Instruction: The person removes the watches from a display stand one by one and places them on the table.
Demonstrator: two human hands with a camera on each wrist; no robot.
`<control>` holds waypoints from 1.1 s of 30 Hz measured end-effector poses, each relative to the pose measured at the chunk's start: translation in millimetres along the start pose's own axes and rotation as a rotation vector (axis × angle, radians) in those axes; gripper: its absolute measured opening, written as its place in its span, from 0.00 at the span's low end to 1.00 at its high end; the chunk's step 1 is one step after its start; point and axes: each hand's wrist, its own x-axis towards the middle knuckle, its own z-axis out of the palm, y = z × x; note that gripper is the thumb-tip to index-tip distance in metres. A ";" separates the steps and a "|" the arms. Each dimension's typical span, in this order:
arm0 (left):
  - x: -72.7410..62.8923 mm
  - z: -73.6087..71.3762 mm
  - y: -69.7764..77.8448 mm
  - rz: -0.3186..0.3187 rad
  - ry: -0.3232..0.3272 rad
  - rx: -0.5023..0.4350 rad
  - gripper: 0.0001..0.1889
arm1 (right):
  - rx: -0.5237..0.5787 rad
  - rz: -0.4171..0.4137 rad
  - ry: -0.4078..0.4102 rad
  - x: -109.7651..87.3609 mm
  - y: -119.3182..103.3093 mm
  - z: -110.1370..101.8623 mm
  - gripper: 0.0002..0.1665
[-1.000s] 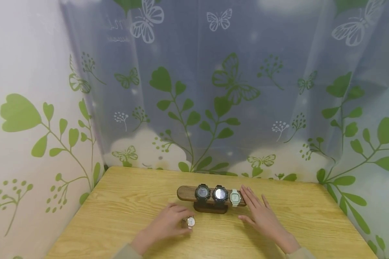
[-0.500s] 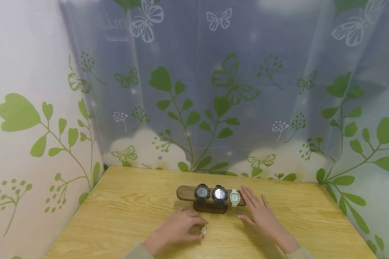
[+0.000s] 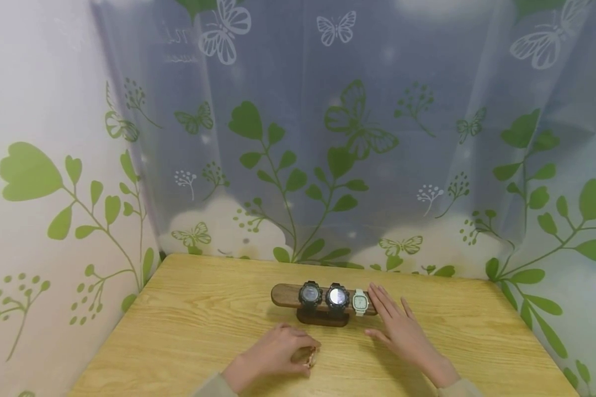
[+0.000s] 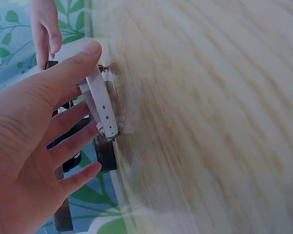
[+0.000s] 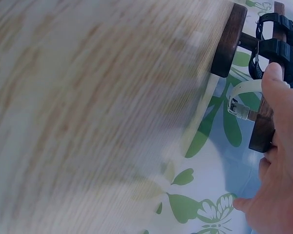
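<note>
My left hand (image 3: 277,353) pinches a wristwatch (image 3: 311,358) between thumb and fingers, just in front of a dark wooden watch stand (image 3: 285,296). In the left wrist view the watch's white strap (image 4: 104,107), with a row of holes and a buckle, hangs between thumb and fingers. Its face is turned out of sight. The right hand (image 3: 408,343) rests straight fingers against the stand's right end. On the stand's bar sit two black watches (image 3: 310,295) and a pale green square watch (image 3: 360,302), the latter nearest the right fingers.
The stand stands on a light wood table (image 3: 203,309), its base (image 3: 323,318) below the bar. Behind the table hangs a curtain (image 3: 298,165) printed with leaves and butterflies. The left end of the bar carries no watch.
My left hand has moved right with the wristwatch and turned it, so its face no longer shows to the head camera. The right hand and the stand have stayed put.
</note>
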 end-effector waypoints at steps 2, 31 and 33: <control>-0.7 -0.5 -0.4 0.006 -0.002 0.008 0.32 | 0.004 0.003 -0.006 0.2 0.2 -0.1 0.59; -2.0 -14.9 -12.3 0.120 0.245 -0.090 0.17 | 0.004 0.006 -0.018 0.2 -3.4 -4.6 0.58; -2.4 -19.8 -13.6 0.116 0.283 -0.098 0.16 | 0.002 0.008 -0.027 0.1 -4.4 -5.5 0.58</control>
